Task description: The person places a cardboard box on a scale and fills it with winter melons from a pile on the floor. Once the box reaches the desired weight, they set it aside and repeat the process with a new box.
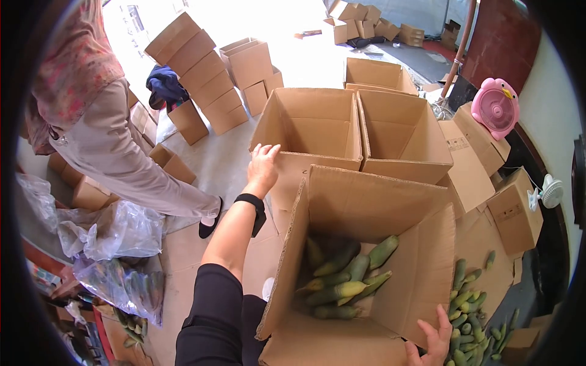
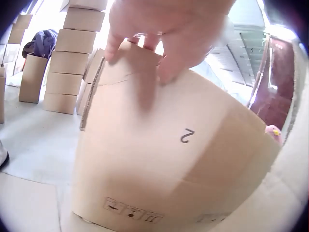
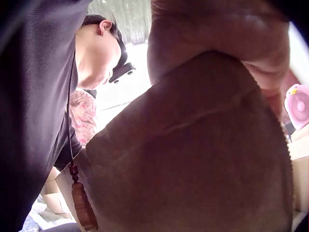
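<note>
In the head view my left hand [image 1: 263, 172] grips the near left corner of an open cardboard box [image 1: 292, 174]. The left wrist view shows its thumb on the outer wall marked with a "2", other fingers over the rim. My right hand [image 1: 434, 343] holds the near right corner of a closer open cardboard box [image 1: 378, 190]; in the right wrist view the palm lies over the top edge, fingers bent down past it. Inside this closer box lie several long green vegetables [image 1: 334, 293] with yellowish ends. Its near wall leans toward my body.
Two more open boxes, one being a right box [image 1: 403, 125], stand beyond. Loose green vegetables [image 1: 467, 323] lie on the floor at right. Stacked cartons [image 1: 207, 76] and a person [image 1: 116, 134] are at left, with plastic bags [image 1: 116, 229] below. A pink fan [image 1: 495, 110] sits at right.
</note>
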Demonstrator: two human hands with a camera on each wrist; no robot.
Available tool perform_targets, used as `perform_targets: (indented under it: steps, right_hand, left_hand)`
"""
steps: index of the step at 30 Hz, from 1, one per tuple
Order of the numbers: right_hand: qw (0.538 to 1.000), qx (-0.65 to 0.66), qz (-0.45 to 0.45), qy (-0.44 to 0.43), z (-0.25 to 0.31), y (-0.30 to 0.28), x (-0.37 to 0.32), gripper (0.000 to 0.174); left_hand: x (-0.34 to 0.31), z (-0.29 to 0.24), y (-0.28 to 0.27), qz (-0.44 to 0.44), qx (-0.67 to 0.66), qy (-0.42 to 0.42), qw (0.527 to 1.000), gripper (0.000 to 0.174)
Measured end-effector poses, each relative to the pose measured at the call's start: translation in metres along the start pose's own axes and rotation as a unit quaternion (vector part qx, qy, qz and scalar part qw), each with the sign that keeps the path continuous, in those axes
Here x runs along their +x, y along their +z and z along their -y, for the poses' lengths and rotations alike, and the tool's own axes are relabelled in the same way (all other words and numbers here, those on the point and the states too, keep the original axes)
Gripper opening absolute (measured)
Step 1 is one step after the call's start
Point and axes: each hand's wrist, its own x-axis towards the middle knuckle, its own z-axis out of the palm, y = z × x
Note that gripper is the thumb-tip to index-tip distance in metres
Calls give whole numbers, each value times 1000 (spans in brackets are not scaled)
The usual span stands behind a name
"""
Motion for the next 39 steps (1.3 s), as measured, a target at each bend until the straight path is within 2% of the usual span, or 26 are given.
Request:
perform_targets:
  steps: [3,4,6,8,10,11,13,14,16,17,20,21,22,24,27,28,30,31,32,34,35,36,38,39]
  right_hand:
    - [1000,1,-5,-4,-2,0,-1,43]
    - [1000,3,-5,-7,-2,-1,-1,43]
    - [1000,8,-7,-10,-3,-1,-2,43]
    - [1000,16,-9,-20,-5,-1,-3,44]
    - [999,29,-20,-21,-4,1,-8,46]
    - [998,39,-31,-25,-3,2,-10,48]
    - [998,40,-39,-29,-2,1,-12,49]
    - [997,40,-48,-40,-1,0,-12,49]
    - [998,43,-41,-35,-2,-2,-15,51]
    - [997,45,-48,-41,-7,-1,-15,55]
    - [995,58,-56,-53,-8,-2,-18,61]
    - [994,63,-66,-56,-8,-2,-20,63]
    - [993,69,-76,-58,-9,-1,-21,65]
    - [991,83,-70,-72,-14,-2,-22,71]
    - [972,212,-92,-52,-29,-5,-15,75]
    - [971,214,-87,-60,-32,-10,-12,75]
    - [949,310,-21,49,-35,-21,-5,72]
    - [960,276,-32,-5,-61,-10,4,71]
    - [961,277,-27,-10,-74,-4,12,71]
    - [905,424,20,29,-74,-3,25,67]
    - [907,416,47,33,-72,-6,27,58]
    - [907,417,51,29,-71,-6,29,58]
    - [940,339,32,19,-74,-2,36,45]
    - [939,342,36,14,-74,-1,39,45]
  left_hand:
    - [-18,-14,-13,8,-33,30,999,53]
    - [-25,-14,-15,7,-31,31,999,53]
    - [-40,-14,-21,152,-133,48,978,51]
    - [-61,-18,-35,164,-180,23,970,51]
    - [-77,-29,-67,205,-386,-86,895,51]
    - [-87,-38,-86,207,-385,-83,896,51]
    - [-114,-68,-142,229,-494,-175,820,55]
    - [-125,-79,-164,230,-493,-174,821,55]
    - [-150,-96,-198,265,-521,-174,793,59]
    - [-161,-102,-208,265,-518,-175,794,59]
    - [-193,-119,-235,301,-511,-81,801,70]
    - [-199,-126,-246,316,-463,-98,823,79]
    - [-208,-129,-248,311,-459,-105,825,79]
    - [-222,-131,-246,261,-371,-73,888,85]
    - [-236,-138,-246,239,-313,-65,917,86]
    - [-239,-140,-246,228,-279,-50,931,88]
    - [-243,-143,-245,238,-268,-68,931,91]
    - [-244,-142,-242,241,-253,-64,935,92]
    - [-246,-143,-241,245,-238,-62,938,93]
    - [-248,-146,-250,264,-224,-60,936,94]
    - [-247,-147,-254,286,-211,-51,933,95]
    - [-246,-146,-257,284,-209,-56,934,95]
    - [-247,-142,-265,327,-234,-35,915,97]
    - [-249,-142,-268,323,-230,-40,917,97]
